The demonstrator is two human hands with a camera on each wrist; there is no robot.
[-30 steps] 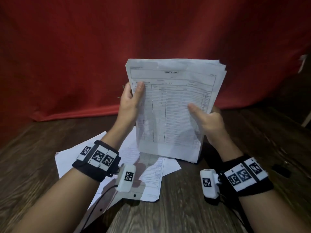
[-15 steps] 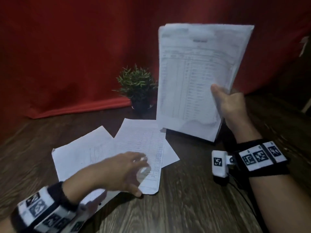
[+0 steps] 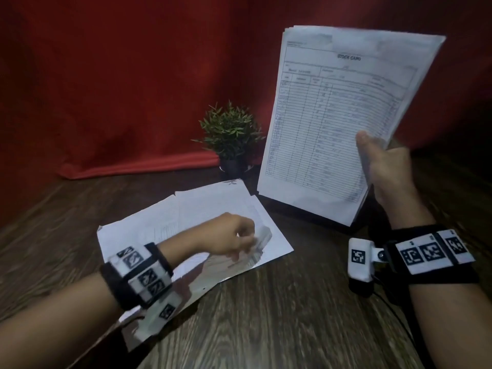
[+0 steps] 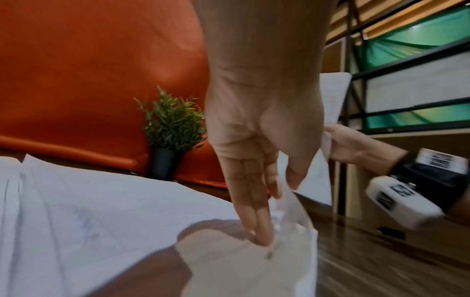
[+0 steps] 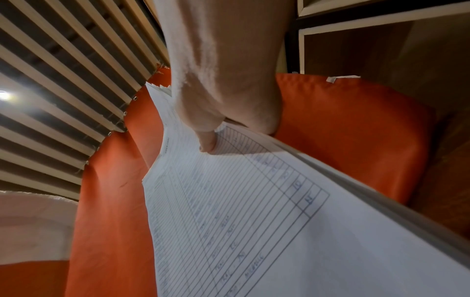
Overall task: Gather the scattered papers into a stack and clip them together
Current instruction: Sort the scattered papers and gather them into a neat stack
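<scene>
My right hand (image 3: 383,161) holds a thick stack of printed stock-card sheets (image 3: 332,115) upright above the table's right side. Its thumb (image 5: 208,144) presses on the front sheet (image 5: 241,211), and the fingers are hidden behind. Several loose sheets (image 3: 186,217) lie overlapping on the wooden table at centre left. My left hand (image 3: 234,238) is down on them near their right edge. In the left wrist view the left hand (image 4: 279,201) pinches a curled-up sheet edge (image 4: 292,217) between thumb and fingers, with the other loose sheets (image 4: 76,201) flat beneath.
A small potted plant (image 3: 231,134) stands at the back, just behind the loose sheets and left of the stack. Red cloth (image 3: 119,89) covers the backdrop. A small black object (image 4: 391,232) lies on the table under my right wrist. Bare wood (image 3: 279,315) spreads in front.
My left hand let go of the stack, dropped onto the loose sheets and took hold of a sheet's edge. My right hand carried the stack up and to the right.
</scene>
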